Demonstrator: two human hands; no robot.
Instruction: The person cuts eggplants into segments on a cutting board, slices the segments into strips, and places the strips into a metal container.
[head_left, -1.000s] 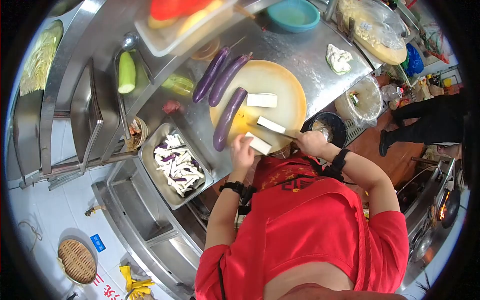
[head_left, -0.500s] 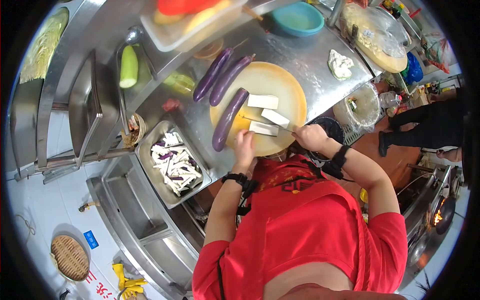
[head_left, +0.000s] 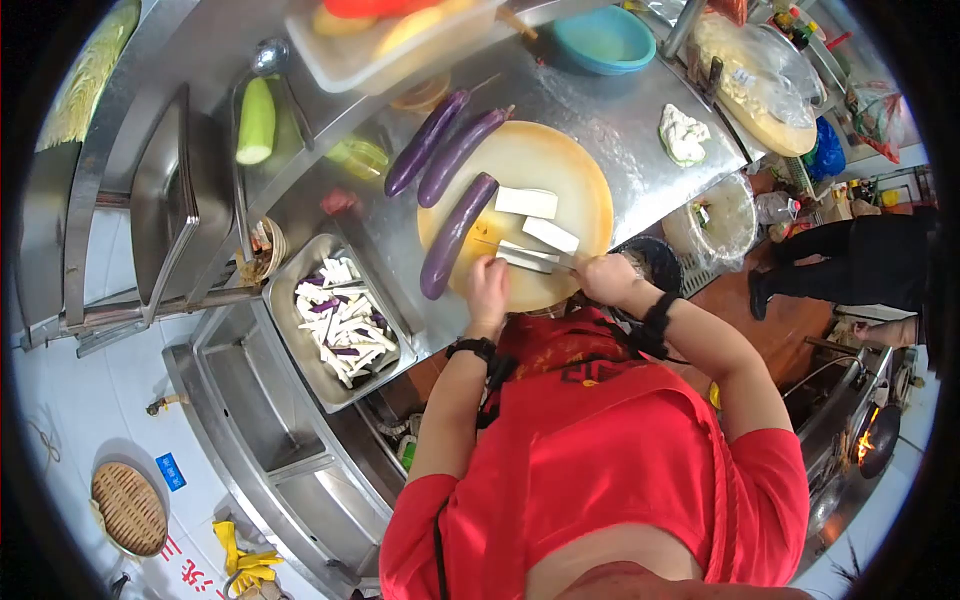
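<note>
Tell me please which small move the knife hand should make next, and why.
Probably draw the knife through the peeled eggplant block in one slow slicing stroke. The right hand grips the handle, the blade lies against the block, and the left hand holds its near end down on the round cutting board.

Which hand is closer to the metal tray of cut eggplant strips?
Left. The left hand sits on the cutting board beside the tray; the right hand, holding a knife, is farther away.
</note>
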